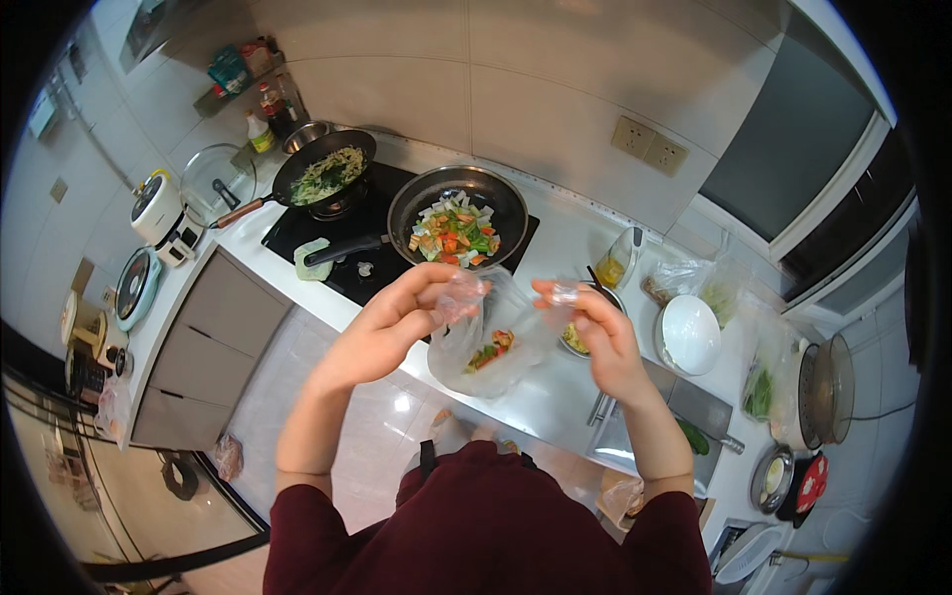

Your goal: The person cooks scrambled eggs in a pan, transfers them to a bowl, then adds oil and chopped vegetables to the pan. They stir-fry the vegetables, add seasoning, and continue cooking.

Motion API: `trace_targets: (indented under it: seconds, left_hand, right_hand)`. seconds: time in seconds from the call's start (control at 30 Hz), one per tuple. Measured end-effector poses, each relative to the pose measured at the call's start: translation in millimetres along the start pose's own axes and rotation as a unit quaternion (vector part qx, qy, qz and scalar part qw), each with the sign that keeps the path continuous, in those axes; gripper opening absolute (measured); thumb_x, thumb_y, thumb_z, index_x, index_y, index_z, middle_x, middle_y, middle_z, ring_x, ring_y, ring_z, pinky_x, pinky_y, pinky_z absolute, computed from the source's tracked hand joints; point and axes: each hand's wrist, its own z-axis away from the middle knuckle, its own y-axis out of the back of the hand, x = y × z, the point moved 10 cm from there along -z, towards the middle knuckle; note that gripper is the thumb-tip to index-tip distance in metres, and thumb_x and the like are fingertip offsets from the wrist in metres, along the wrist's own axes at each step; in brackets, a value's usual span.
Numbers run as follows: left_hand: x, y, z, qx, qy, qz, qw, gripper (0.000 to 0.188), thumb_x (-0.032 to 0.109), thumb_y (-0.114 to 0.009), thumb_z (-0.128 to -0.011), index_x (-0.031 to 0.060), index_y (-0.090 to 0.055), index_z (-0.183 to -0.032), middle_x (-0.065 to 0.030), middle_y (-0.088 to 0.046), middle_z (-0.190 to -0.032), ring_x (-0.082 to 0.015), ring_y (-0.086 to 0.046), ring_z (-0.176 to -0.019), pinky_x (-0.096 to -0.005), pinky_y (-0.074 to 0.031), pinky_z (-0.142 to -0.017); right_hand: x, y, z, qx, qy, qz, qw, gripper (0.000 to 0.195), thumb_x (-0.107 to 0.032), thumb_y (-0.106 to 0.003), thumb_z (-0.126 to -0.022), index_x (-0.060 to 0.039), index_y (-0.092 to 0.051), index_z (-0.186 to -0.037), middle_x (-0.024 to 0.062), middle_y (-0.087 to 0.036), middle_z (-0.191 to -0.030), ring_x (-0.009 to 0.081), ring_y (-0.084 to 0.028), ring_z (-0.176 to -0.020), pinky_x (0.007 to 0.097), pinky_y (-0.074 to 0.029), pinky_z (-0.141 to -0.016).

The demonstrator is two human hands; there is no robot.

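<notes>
A clear plastic bag [476, 375] hangs between my hands, its mouth stretched wide. Some chopped red and green vegetables [491, 351] lie in the bottom of the bag. My left hand [394, 327] grips one side of the mouth, with plastic bunched at the fingertips. On the other side, my right hand [606, 335] holds the rim, film wrapped over its fingers. Just beyond the bag sits a dark wok [509, 197] on the cooktop [357, 279]. Diced orange, red, green and white vegetables [454, 230] are piled in this wok.
A frying pan [279, 175] with shredded greens stands on the far left burner. Right of the bag are a bowl of yellow food [574, 342], partly hidden by my right hand, a glass jug [621, 260] and a white bowl [692, 338]. A cleaver [699, 409] lies near my right forearm.
</notes>
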Motion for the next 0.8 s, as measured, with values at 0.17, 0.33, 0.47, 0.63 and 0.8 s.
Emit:
trace_targets:
  seconds: [0.17,0.33,0.47,0.63,0.8]
  left_hand:
    - [36.4,-42.7,-6.8,-0.014,0.037,-0.075,0.996,0.028,-0.005,-0.037,-0.087,-0.0012,-0.047,-0.113,-0.0094,-0.052,-0.109,-0.0167,-0.065,-0.09,-0.0248,-0.053,-0.068]
    - [52.3,-17.2,-6.9,0.092,-0.031,-0.228,0.969,0.022,-0.004,-0.056,-0.083,0.0015,-0.046,-0.102,-0.0032,-0.054,-0.09,-0.0065,-0.058,-0.076,-0.0216,-0.048,-0.064]
    - [21.0,66.2,10.0,0.151,0.003,-0.316,0.937,0.018,0.001,-0.061,-0.078,0.0036,-0.05,-0.091,0.005,-0.046,-0.062,-0.0031,-0.044,-0.055,-0.0197,-0.034,-0.05]
    - [-50.0,152.2,38.7,0.308,0.025,-0.296,0.904,0.014,0.009,-0.063,-0.073,0.0027,-0.055,-0.084,0.0001,-0.05,-0.056,-0.0085,-0.046,-0.053,-0.0261,-0.037,-0.049]
    - [-107.1,235.6,72.9,0.441,0.046,-0.244,0.863,0.016,0.007,-0.061,-0.076,0.0029,-0.052,-0.089,0.0002,-0.051,-0.06,-0.0085,-0.048,-0.053,-0.0232,-0.04,-0.048]
  right_hand:
    - [-23.3,-39.0,-45.9,0.012,-0.027,0.013,0.999,0.049,0.002,-0.055,-0.085,-0.0036,-0.046,-0.133,0.0099,-0.057,-0.111,0.0147,-0.06,-0.094,0.0261,-0.049,-0.077]
    - [-1.9,-57.7,-65.7,-0.005,-0.009,-0.021,1.0,0.041,0.002,-0.064,-0.078,-0.0021,-0.055,-0.118,0.0018,-0.059,-0.093,0.0095,-0.056,-0.088,0.0243,-0.047,-0.076]
    - [33.7,-44.0,-41.8,-0.094,-0.049,-0.122,0.987,0.012,-0.01,-0.066,-0.082,-0.0041,-0.056,-0.086,-0.0019,-0.05,-0.078,0.0055,-0.046,-0.074,0.022,-0.037,-0.064]
    - [91.7,-57.3,5.0,-0.162,-0.241,0.085,0.953,0.027,-0.025,-0.062,-0.088,-0.0052,-0.052,-0.072,-0.0007,-0.047,-0.065,0.0087,-0.042,-0.062,0.0255,-0.033,-0.055]
    - [46.6,-115.7,24.9,-0.235,-0.115,0.238,0.936,0.022,-0.02,-0.054,-0.092,-0.0027,-0.06,-0.08,0.0059,-0.059,-0.08,0.0227,-0.054,-0.087,0.034,-0.042,-0.076]
